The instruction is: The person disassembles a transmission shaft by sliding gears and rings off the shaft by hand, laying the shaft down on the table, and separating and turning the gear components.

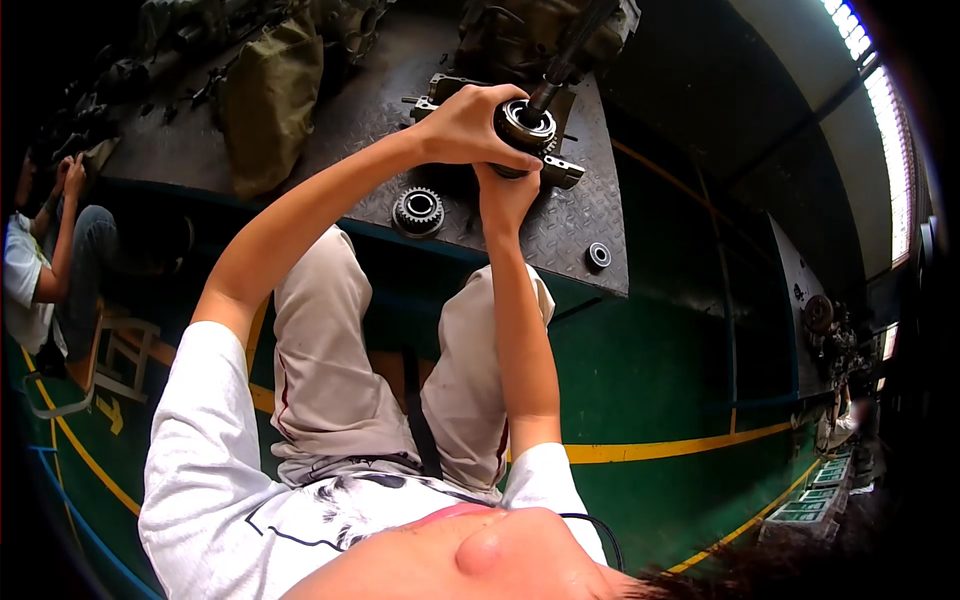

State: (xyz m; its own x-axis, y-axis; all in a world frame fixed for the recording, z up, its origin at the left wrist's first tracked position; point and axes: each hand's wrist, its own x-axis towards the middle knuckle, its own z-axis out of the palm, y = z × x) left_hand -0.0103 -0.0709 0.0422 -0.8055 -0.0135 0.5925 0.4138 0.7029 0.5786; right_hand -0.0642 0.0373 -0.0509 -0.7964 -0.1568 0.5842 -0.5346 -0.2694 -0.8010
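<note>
My left hand (462, 124) is wrapped round a ring-shaped metal bearing (530, 119) at the end of a dark splined shaft (548, 92). Close below it, my right hand (508, 193) grips the underside of the same bearing, its fingers largely hidden. Gear teeth show at the bearing's right side. Behind my hands lies a metal housing part (563, 172) with a rod end sticking out at the left. A toothed gear (418, 211) rests on the steel table nearer to me, and a small bearing (598, 256) sits by the right corner.
The tread-plate table (575, 222) ends just in front of my knees. Olive cloth (272, 105) hangs over its edge at the left, and a large casing (510, 40) stands behind. Another person (45, 260) sits at far left by a stool (125, 350). Machinery (835, 325) stands at right.
</note>
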